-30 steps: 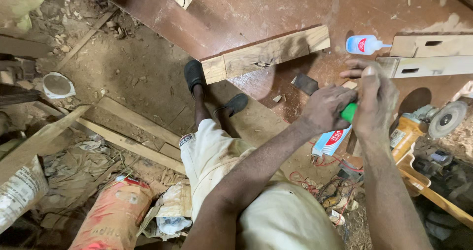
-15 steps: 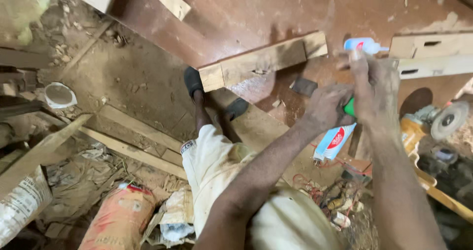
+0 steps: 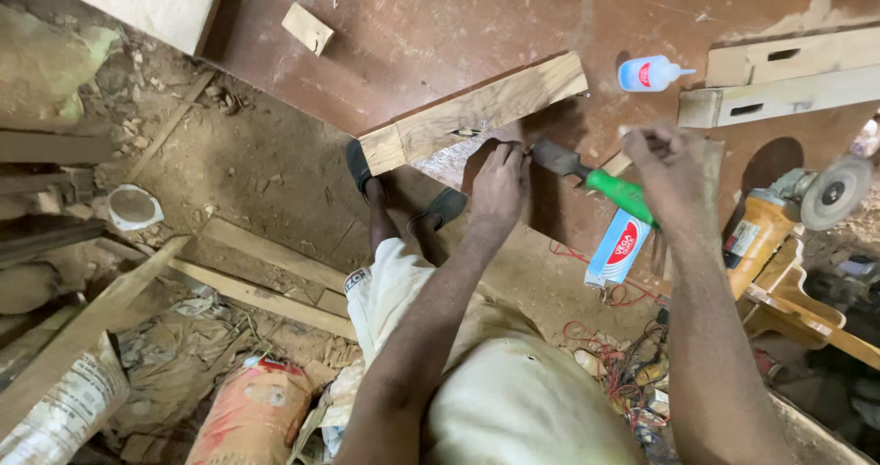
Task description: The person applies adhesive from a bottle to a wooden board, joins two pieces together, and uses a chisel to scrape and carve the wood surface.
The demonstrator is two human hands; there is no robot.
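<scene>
Grip check: left hand [image 3: 498, 188] presses down on the reddish-brown surface [image 3: 385, 43] at the chisel's blade, fingers curled over the steel, just near of the wooden block [image 3: 472, 112]. Right hand [image 3: 674, 167] is bunched loosely above the green-handled chisel [image 3: 596, 181]; whether it grips the handle, I cannot tell. Far right lies a small glue bottle [image 3: 649, 73], and an angle grinder [image 3: 788, 213] sits right
</scene>
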